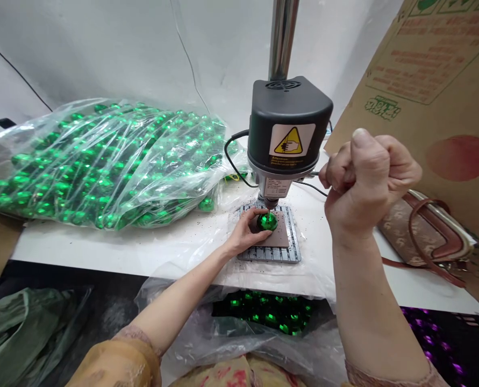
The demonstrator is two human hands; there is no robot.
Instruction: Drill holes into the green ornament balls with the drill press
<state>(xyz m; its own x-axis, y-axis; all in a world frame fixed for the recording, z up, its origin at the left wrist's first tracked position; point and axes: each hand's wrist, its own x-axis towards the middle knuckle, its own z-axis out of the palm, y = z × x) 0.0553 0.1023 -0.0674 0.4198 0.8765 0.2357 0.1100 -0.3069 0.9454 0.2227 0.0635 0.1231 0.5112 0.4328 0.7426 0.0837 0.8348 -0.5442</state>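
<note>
A small bench drill press (288, 129) with a dark motor housing stands on the white table (102, 250). Under its bit sits a shiny green bauble (268, 221) on a brown pad over the ribbed metal base plate (291, 252). My left hand (245, 231) is closed round the bauble from the left and holds it on the pad. My right hand (366, 180) is raised to the right of the housing in a fist, wrapped round the thin feed lever that sticks out of the machine.
A large clear bag of several green baubles (102, 161) lies on the table at the left. Another open bag of green ones (269, 312) hangs below the table edge. A brown purse (424, 231) and a cardboard box (436, 75) stand at the right.
</note>
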